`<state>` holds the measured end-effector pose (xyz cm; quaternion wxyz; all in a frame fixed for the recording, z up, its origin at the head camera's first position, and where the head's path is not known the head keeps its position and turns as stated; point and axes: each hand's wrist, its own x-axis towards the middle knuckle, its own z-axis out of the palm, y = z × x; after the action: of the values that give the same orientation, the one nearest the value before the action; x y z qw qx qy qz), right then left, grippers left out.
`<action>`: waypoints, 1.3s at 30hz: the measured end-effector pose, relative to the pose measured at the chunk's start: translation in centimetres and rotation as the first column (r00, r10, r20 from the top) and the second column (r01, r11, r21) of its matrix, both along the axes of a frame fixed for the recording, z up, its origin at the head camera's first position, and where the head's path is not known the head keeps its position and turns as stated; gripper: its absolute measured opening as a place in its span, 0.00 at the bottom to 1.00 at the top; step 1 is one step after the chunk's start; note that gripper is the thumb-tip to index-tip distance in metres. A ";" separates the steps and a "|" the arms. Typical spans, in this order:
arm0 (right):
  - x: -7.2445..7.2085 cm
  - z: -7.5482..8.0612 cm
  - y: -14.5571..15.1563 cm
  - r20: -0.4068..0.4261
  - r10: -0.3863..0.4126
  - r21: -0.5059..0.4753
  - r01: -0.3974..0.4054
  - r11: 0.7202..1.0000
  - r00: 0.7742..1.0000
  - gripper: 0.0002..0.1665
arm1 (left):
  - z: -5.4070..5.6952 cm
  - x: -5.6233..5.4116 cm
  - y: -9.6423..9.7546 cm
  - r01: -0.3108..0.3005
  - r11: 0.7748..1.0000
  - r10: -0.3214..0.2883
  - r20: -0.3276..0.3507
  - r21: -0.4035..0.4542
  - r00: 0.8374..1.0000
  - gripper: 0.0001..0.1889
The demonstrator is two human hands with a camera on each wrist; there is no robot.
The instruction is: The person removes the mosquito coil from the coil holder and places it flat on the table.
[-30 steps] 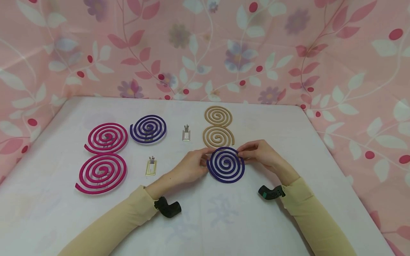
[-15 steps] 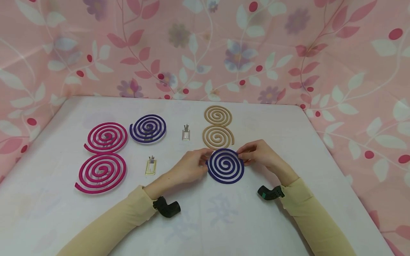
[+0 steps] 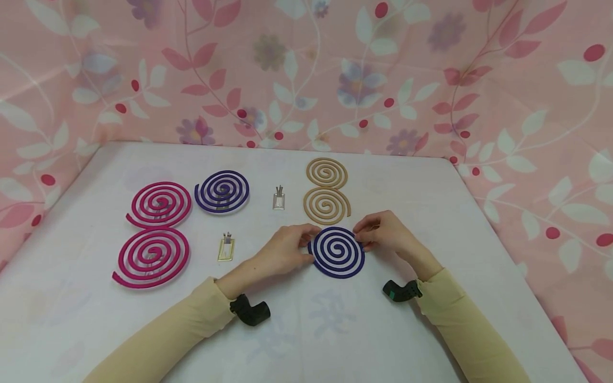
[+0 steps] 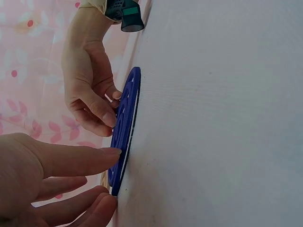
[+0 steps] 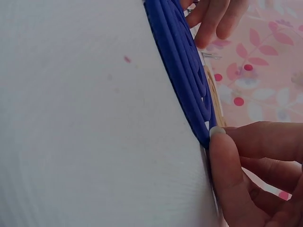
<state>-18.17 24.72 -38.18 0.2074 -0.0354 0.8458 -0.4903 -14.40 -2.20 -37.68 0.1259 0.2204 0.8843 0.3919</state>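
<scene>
A dark blue mosquito coil [image 3: 337,252] lies nearly flat on the white table, just in front of two tan coils [image 3: 326,206]. At its left rim, my left hand [image 3: 289,247] rests with a fairly straight thumb touching the edge and its other fingers spread beside it; the left wrist view shows this thumb [image 4: 94,158] on the rim. My right hand [image 3: 385,234] pinches the opposite rim, where the right wrist view shows the thumb [image 5: 225,161] and a forefinger close together at the coil's edge. The coil's underside is hidden.
Two pink coils [image 3: 154,252] lie at the left, one behind the other. Behind them to the right is another dark blue coil [image 3: 222,191]. Two small metal coil stands [image 3: 226,248] lie between the groups. A pink floral cloth [image 3: 306,74] hangs behind the table.
The dark blue coil between my hands has shifted slightly toward me, away from the tan coils. My left thumb and fingers are spread wider around its rim; the other coils stay put.
</scene>
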 end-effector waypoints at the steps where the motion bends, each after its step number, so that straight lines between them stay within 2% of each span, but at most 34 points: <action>1: 0.0 0.0 0.0 -0.003 -0.003 0.003 0.003 1.000 1.000 0.13 | 0.0 0.0 0.0 -0.001 1.000 0.001 -0.003 0.004 1.000 0.28; 12: 0.0 -0.1 -0.1 -0.042 -0.009 0.057 0.011 0.998 0.999 0.11 | -0.2 0.0 0.0 -0.010 0.999 0.011 -0.027 0.043 1.000 0.28; 16: 0.0 -0.2 -0.2 -0.047 -0.019 0.047 0.021 0.999 0.999 0.11 | -0.4 -0.1 0.0 -0.006 0.999 0.008 -0.039 0.052 0.999 0.27; 27: 0.1 0.0 -0.2 -0.033 -0.013 0.026 0.013 1.000 0.999 0.12 | -0.2 -0.2 -0.2 0.008 0.997 -0.007 -0.002 0.080 1.000 0.25; 34: 0.0 0.1 -0.1 -0.030 -0.004 0.015 0.004 1.000 1.000 0.13 | -0.3 -0.3 -0.2 0.005 0.997 -0.005 -0.003 0.072 1.000 0.24; 39: 0.1 0.7 0.2 -0.053 -0.005 0.010 0.005 1.000 0.999 0.14 | 0.4 -0.5 -0.7 -0.003 0.993 0.000 0.022 0.118 1.000 0.24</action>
<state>-18.09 24.94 -37.53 0.1838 -0.0453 0.8536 -0.4853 -14.87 -2.93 -37.29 0.1223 0.2226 0.8583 0.4459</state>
